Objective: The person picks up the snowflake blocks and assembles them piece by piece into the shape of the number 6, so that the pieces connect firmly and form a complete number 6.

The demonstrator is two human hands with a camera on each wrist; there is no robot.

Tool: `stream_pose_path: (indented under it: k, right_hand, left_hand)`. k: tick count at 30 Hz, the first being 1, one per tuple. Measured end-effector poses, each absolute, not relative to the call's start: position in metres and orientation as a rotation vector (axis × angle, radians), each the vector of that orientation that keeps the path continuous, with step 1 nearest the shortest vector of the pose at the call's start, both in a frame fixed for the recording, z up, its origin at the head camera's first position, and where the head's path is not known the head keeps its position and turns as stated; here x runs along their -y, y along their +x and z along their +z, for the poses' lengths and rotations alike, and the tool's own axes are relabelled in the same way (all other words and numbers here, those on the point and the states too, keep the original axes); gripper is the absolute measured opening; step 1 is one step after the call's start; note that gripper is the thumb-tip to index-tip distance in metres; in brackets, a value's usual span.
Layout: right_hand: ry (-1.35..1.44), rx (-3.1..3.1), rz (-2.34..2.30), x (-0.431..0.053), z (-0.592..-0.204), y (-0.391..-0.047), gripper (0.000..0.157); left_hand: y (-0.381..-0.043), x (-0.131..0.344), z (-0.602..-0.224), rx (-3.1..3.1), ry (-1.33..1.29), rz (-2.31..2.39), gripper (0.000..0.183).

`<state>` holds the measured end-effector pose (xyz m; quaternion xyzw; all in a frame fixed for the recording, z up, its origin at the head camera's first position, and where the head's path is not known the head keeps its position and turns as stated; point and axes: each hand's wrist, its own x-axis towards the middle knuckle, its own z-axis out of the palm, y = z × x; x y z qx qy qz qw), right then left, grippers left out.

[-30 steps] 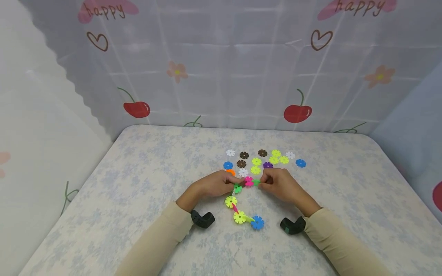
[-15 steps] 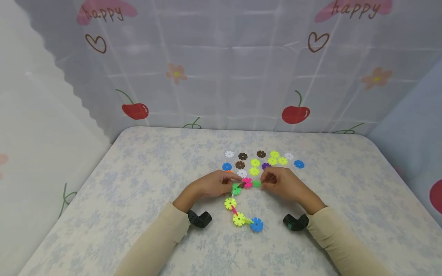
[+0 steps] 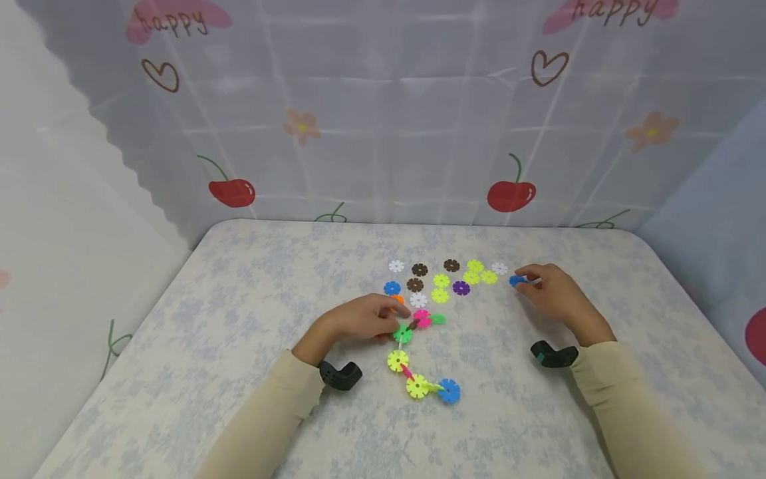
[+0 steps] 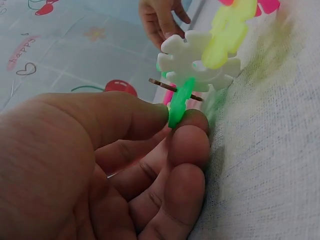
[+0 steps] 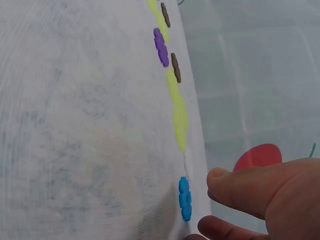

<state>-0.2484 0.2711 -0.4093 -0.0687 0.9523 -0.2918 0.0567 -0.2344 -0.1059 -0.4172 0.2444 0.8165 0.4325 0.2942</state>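
A curved chain of slotted plastic snowflake discs lies on the table in the head view, from a blue disc (image 3: 449, 391) through a yellow disc (image 3: 397, 360) to a pink disc (image 3: 421, 319) and an upper green disc (image 3: 439, 319). My left hand (image 3: 359, 318) pinches a green disc (image 4: 179, 107) of this chain between thumb and fingers. Slotted into that disc are a white disc (image 4: 175, 62) and a brown one (image 4: 162, 85). At the right, my right hand (image 3: 553, 293) reaches around a loose blue disc (image 5: 185, 199); its thumb and fingers show a gap from the disc.
Loose discs lie behind the chain, among them a purple disc (image 3: 461, 288), an orange disc (image 3: 397, 301) partly behind my left hand, and several yellow, brown and white ones. A printed curtain (image 3: 383, 133) hangs at the table's far edge.
My right hand has let go of the chain's upper green disc and moved right and away to the loose blue disc. The left hand has stayed on the chain, which has shifted slightly.
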Motion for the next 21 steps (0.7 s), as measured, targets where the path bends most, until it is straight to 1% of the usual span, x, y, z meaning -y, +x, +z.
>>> stream_pose_path:
  k: [6,8,13,17,21]
  right_hand:
    - [-0.133,-2.909,-0.886,-0.28,-0.421,-0.255,0.046]
    - [-0.131,-2.925,-0.883,-0.282,-0.425,-0.256,0.046]
    - [-0.138,-2.954,-0.88,-0.285,-0.431,-0.259,0.038]
    - [-0.105,-2.931,-0.9,-0.284,-0.431,-0.261,0.037]
    - [-0.09,-2.925,-0.912,-0.283,-0.427,-0.26,0.029]
  left_hand:
    - [-0.237,0.109,-0.418,-2.152,0.608,1.175,0.029]
    - [-0.237,0.109,-0.418,-2.145,0.598,1.176,0.028]
    - [-0.238,0.11,-0.417,-2.136,0.592,1.152,0.026]
    - [-0.239,0.114,-0.417,-2.15,0.585,1.128,0.026]
    - [-0.24,0.116,-0.418,-2.247,0.621,1.067,0.025]
